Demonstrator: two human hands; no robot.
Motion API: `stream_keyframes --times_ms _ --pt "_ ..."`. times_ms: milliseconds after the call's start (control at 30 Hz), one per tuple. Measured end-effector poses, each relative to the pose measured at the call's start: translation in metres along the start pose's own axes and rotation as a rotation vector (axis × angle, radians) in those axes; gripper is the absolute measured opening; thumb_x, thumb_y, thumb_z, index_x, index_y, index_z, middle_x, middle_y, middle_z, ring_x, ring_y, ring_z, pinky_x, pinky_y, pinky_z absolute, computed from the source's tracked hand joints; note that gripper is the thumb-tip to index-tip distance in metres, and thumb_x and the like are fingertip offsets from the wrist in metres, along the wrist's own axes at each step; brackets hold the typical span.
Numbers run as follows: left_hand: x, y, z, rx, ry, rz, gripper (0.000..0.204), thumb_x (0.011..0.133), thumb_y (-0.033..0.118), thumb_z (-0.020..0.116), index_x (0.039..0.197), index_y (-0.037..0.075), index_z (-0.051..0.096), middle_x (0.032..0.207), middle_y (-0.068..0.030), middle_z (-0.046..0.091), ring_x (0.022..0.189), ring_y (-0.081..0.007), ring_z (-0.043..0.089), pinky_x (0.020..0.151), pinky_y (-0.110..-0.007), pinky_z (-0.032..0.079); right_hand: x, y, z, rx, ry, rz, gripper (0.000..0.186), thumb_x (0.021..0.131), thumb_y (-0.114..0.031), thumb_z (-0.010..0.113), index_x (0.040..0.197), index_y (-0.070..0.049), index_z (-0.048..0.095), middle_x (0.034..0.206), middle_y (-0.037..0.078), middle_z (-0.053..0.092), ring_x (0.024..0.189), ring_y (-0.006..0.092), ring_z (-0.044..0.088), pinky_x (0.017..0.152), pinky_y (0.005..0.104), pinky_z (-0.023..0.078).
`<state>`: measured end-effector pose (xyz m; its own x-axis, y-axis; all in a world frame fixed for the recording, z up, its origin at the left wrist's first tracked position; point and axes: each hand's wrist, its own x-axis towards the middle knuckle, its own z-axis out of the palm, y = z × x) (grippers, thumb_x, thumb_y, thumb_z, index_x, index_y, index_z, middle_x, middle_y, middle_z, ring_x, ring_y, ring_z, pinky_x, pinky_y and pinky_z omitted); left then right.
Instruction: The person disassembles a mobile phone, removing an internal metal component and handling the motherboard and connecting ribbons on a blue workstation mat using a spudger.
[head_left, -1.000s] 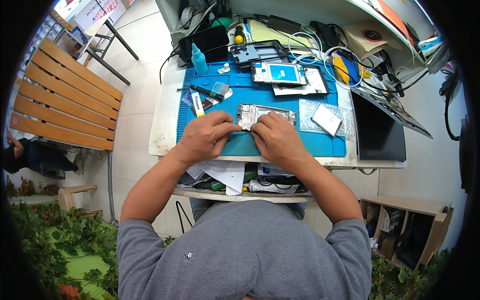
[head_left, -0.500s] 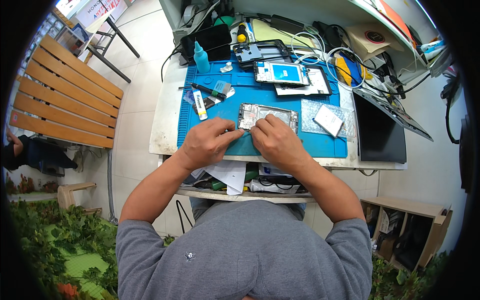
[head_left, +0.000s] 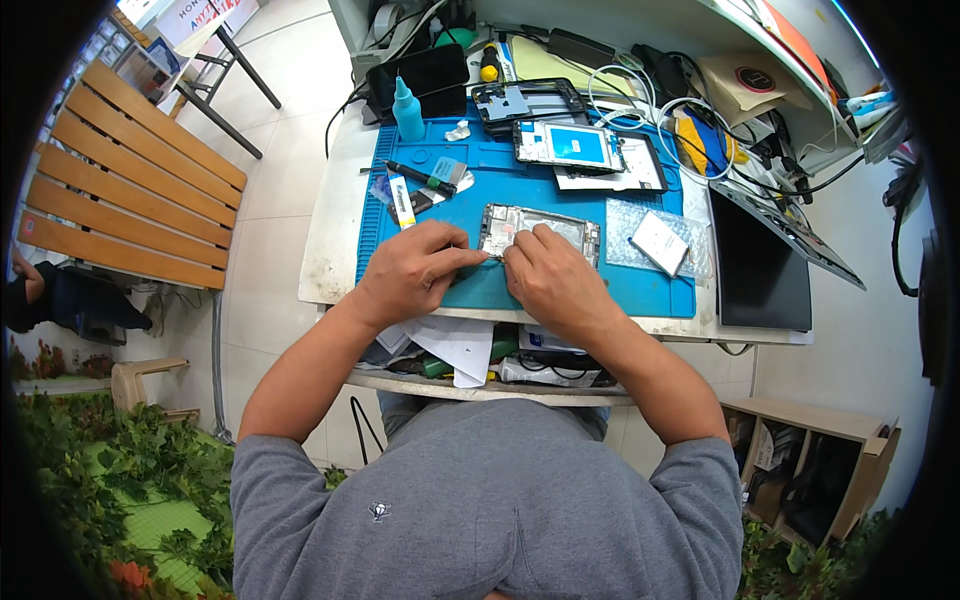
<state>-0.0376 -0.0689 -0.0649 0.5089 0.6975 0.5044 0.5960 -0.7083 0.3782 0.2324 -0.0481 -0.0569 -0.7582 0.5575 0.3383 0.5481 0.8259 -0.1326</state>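
Two bare hands meet at one opened phone frame, a silvery, shallow phone chassis (head_left: 568, 230) lying flat on the blue mat (head_left: 640, 292), and the relation that matters is how its near long edge sits against the fingers. The frame lies straight ahead of the person, its long axis running mostly left to right, with the right end slanted slightly closer to the body than the left. The right hand (head_left: 558, 282) is the nearer one: it comes over the near edge from below, its curled fingers reaching onto the frame left of its middle and covering part of it. The left hand (head_left: 415, 265) stands off to the lower left, so that for it the frame lies to the right and a little farther away; only its extended fingertips arrive at the near left corner. Those left fingertips look close together, but whether they pinch some small part cannot be told. The right fingers are bunched together as well, and it cannot be told whether they grip the frame or merely press on it. A narrow gap separates the two sets of fingertips along that near edge. To the right of the frame, well apart from both hands, a white battery-like block (head_left: 660, 243) lies on bubble wrap (head_left: 622, 222).
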Motion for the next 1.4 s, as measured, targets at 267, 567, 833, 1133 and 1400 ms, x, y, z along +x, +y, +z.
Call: stream_keyframes --times_ms 267,567,833,1133,1400 --pt "-0.002 0.003 0.001 0.016 -0.015 0.004 0.045 0.083 -0.005 0.083 0.123 0.015 0.087 0.111 -0.0064 0.076 0.101 -0.0269 0.077 0.083 -0.038 0.065 0.005 -0.003 -0.007 -0.024 -0.08 0.009 0.015 0.091 -0.002 0.07 0.104 0.005 0.071 0.109 0.02 0.069 0.108 0.0333 0.068 0.099 0.0437 0.059" --pt "-0.005 0.01 0.002 0.075 0.019 0.072 0.044 0.08 -0.007 0.083 0.12 0.009 0.088 0.108 -0.0095 0.076 0.093 -0.0278 0.076 0.077 -0.039 0.063 0.004 0.002 -0.003 -0.022 -0.065 -0.007 0.015 0.092 -0.004 0.07 0.104 0.005 0.072 0.109 0.02 0.069 0.107 0.0333 0.068 0.099 0.0436 0.059" --pt "-0.005 0.011 0.003 0.114 0.039 0.137 0.044 0.079 -0.007 0.084 0.12 0.007 0.087 0.108 -0.009 0.076 0.089 -0.0266 0.075 0.075 -0.038 0.062 0.0 0.007 0.0 0.04 -0.034 -0.011 0.013 0.092 -0.006 0.073 0.101 0.003 0.072 0.107 0.018 0.07 0.105 0.0331 0.068 0.097 0.0442 0.059" --pt "-0.005 0.011 0.004 0.058 0.051 0.075 0.042 0.081 -0.008 0.083 0.119 0.008 0.089 0.108 -0.0085 0.077 0.091 -0.0255 0.075 0.076 -0.037 0.063 -0.001 0.01 0.006 0.102 0.122 -0.033 0.009 0.091 -0.005 0.079 0.097 0.0 0.074 0.098 0.013 0.069 0.098 0.0313 0.068 0.092 0.0439 0.06" --pt "-0.004 0.01 0.005 0.035 0.054 0.057 0.04 0.082 -0.008 0.083 0.118 0.009 0.089 0.107 -0.008 0.078 0.092 -0.025 0.076 0.077 -0.036 0.063 -0.003 0.015 0.006 0.172 0.157 -0.018 0.01 0.092 -0.006 0.082 0.096 -0.002 0.074 0.097 0.012 0.069 0.097 0.0313 0.068 0.09 0.0435 0.06"
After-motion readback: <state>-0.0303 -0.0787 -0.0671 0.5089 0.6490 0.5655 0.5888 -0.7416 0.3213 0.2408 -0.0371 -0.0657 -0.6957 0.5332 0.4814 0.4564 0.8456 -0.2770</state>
